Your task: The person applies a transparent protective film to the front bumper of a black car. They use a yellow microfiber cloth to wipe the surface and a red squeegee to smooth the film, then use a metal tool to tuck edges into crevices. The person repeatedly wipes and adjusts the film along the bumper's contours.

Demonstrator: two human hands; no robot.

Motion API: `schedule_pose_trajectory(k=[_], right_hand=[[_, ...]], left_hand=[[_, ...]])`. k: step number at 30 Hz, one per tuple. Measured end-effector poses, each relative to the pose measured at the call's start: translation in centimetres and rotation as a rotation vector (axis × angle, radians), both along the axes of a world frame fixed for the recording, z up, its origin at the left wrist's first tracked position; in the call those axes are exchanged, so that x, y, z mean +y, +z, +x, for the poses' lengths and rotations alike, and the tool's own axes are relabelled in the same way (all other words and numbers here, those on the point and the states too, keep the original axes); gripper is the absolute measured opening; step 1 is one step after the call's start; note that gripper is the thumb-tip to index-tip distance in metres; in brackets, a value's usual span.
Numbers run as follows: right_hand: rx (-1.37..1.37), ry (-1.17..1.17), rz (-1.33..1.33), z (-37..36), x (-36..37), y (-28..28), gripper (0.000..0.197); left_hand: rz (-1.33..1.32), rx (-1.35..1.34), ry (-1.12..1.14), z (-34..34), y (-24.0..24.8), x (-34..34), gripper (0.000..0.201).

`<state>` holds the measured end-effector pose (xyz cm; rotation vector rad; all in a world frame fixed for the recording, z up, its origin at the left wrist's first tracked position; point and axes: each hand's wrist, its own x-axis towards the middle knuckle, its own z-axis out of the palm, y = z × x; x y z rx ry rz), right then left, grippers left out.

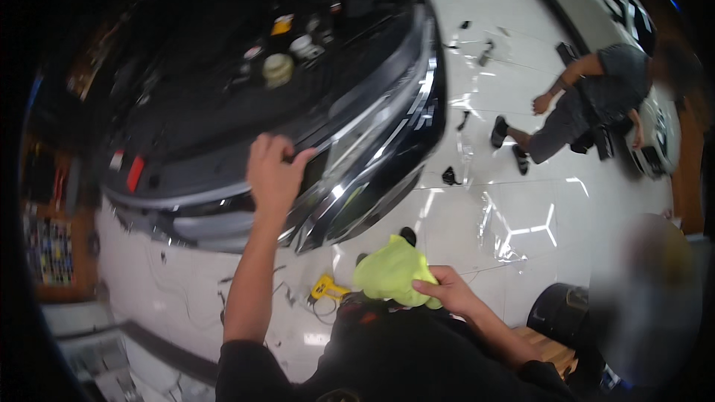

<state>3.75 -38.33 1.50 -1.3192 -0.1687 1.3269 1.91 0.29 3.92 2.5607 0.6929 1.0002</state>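
My left hand is raised over the front edge of a dark car, near its headlight. Its thumb stands apart from the bent fingers, and nothing shows between them. Low in front of my body, my right hand grips one side of a yellow-green cloth. The cloth hangs bunched and loose from the fingers. Under the car's raised hood, a dark engine bay holds a pale round cap and a red part.
A yellow heat gun with a cord lies on the shiny floor. At right, a person sits by a white car; another blurred person is nearer. A black rounded object stands at lower right.
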Motion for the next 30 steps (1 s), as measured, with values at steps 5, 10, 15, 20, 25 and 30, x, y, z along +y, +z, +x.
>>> schedule_pose_trajectory(k=[5, 10, 15, 20, 25, 30], right_hand=[[-0.363, 0.108, -0.037, -0.6, -0.5, -4.2, 0.047], [-0.288, 0.048, 0.003, 2.2, 0.4, -0.2, 0.039], [-0.288, -0.014, 0.085, 1.5, 1.4, -0.4, 0.033], [-0.148, -0.013, 0.080, 1.5, 1.8, 0.0, 0.034], [-0.178, -0.017, 0.049, 1.7, 1.4, -0.7, 0.035], [-0.304, 0.081, -0.169, 1.7, 1.9, 1.0, 0.045]], left_hand=[[0.018, 0.072, -0.014, -1.2, -1.1, 1.0, 0.037], [0.075, 0.161, 0.080, -1.0, -1.2, 0.9, 0.044], [0.060, 0.210, 0.040, -2.2, -2.9, 2.0, 0.042], [0.067, 0.239, 0.023, -2.3, -2.4, 1.3, 0.038], [0.036, 0.213, 0.030, -1.9, -2.5, 0.9, 0.037], [0.143, 0.039, -0.081, -4.3, -4.8, 4.4, 0.030]])
